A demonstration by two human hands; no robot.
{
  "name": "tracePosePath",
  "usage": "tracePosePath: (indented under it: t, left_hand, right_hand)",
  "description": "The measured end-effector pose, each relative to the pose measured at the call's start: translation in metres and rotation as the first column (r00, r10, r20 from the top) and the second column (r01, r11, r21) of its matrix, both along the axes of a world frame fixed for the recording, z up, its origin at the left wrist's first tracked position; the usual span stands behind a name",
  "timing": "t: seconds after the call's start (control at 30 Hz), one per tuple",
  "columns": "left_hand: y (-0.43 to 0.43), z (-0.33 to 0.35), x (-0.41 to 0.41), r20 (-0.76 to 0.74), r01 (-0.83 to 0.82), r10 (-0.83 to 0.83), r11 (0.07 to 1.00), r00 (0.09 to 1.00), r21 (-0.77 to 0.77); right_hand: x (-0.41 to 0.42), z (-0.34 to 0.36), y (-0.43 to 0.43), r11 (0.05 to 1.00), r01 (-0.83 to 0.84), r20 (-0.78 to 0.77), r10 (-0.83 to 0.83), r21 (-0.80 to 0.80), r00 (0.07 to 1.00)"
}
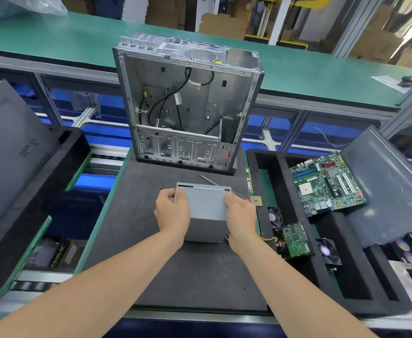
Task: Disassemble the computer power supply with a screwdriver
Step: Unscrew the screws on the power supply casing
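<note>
PSU (203, 215), a plain grey metal box, sits just below ctr of frame on the dark mat of the desk (139, 240), held between both hands. Left hand (172, 212) is on its left side, fingers (181, 192) curled over the top left edge and gripping the box. Right hand (240, 215) mirrors it on the right side, fingers (229, 198) hooked over the top right edge w/ palm against the side wall. Yellow & black wires (267, 239) show at the box's lower right by the right wrist, running toward the right of frame.

Screwdriver (208, 179) lies on the mat just behind the PSU, thin shaft pointing to upper left. A bit of orange handle shows by the right hand's knuckles. Neither hand touches it.

Above that, ctr frame, an open computer case (188, 106) stands upright at the mat's far edge; inside is bare metal & a few black cables. A small square CPU chip (256, 200) lies just right of the right hand, at the mat's edge. Black foam tray (351, 284) is on the right, w/ a motherboard (327, 184) leaning in its upper part, and a green circuit board (296, 239) & a small fan (327, 251) lower down. A dark side panel (9, 147) rests at far left. A green conveyor belt (53, 37) runs across the top of frame.
</note>
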State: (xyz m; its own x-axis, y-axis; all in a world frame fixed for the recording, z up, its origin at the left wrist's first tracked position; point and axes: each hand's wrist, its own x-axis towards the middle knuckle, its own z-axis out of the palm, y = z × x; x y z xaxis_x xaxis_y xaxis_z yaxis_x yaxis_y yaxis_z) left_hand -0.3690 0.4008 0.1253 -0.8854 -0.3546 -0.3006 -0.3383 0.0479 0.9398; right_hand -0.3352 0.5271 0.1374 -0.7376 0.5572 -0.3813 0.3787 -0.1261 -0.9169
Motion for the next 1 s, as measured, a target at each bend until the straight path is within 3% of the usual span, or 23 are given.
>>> tracePosePath:
  t: [0.1,0.23,0.27,0.33,0.4,0.43,0.5,0.67,0.73,0.83,0.93,0.97,1.0]
  left_hand:
    - [-0.005,-0.001,0.001,-0.016,0.076,-0.077,0.996,0.997,-0.039]
    - [-0.009,0.0,-0.001,-0.008,0.106,-0.106,0.994,0.994,-0.035]
    - [-0.01,-0.001,0.0,-0.002,0.116,-0.116,0.993,0.993,-0.021]
    - [-0.013,-0.001,0.001,0.006,0.137,-0.137,0.991,0.991,0.012]
    - [-0.016,-0.004,0.003,0.0,0.149,-0.149,0.987,0.989,0.055]
    - [-0.017,-0.004,0.004,-0.004,0.149,-0.149,0.986,0.989,0.078]
    - [-0.02,-0.005,0.007,-0.002,0.135,-0.136,0.982,0.991,0.132]
    - [-0.025,-0.011,0.016,0.113,0.036,-0.059,0.98,0.992,0.195]
    - [-0.027,-0.015,0.02,0.168,0.032,-0.068,0.978,0.983,0.205]
    - [-0.032,-0.019,0.024,0.209,0.09,-0.147,0.962,0.967,0.258]
    - [-0.038,-0.023,0.025,0.186,0.175,-0.234,0.942,0.954,0.287]
    - [-0.04,-0.024,0.024,0.153,0.204,-0.258,0.932,0.954,0.3]
    - [-0.043,-0.025,0.024,0.117,0.233,-0.283,0.917,0.952,0.323]
  right_hand:
    - [0.002,0.0,0.005,0.941,-0.139,-0.031,0.157,0.31,0.987]
    - [-0.009,0.019,0.007,0.685,-0.282,0.05,0.338,0.672,0.94]
    - [-0.013,0.026,0.009,0.538,-0.383,0.117,0.462,0.751,0.879]
    - [-0.024,0.041,0.01,0.125,-0.616,0.372,0.699,0.778,0.611]
    - [-0.034,0.05,0.011,-0.206,-0.755,0.64,0.69,0.622,0.339]
    - [-0.037,0.052,0.011,-0.306,-0.757,0.713,0.641,0.577,0.285]
    - [-0.044,0.051,0.007,-0.389,-0.703,0.75,0.584,0.595,0.311]
    - [-0.051,0.041,0.0,-0.476,-0.629,0.772,0.527,0.615,0.355]
    - [-0.051,0.039,0.005,-0.428,-0.651,0.747,0.566,0.628,0.349]
    - [-0.051,0.044,0.019,-0.227,-0.783,0.699,0.632,0.579,0.334]
    - [-0.046,0.041,0.042,0.205,-0.819,0.482,0.722,0.537,0.497]
    - [-0.042,0.038,0.052,0.297,-0.819,0.41,0.75,0.492,0.519]
    - [-0.037,0.035,0.061,0.316,-0.842,0.372,0.789,0.438,0.49]
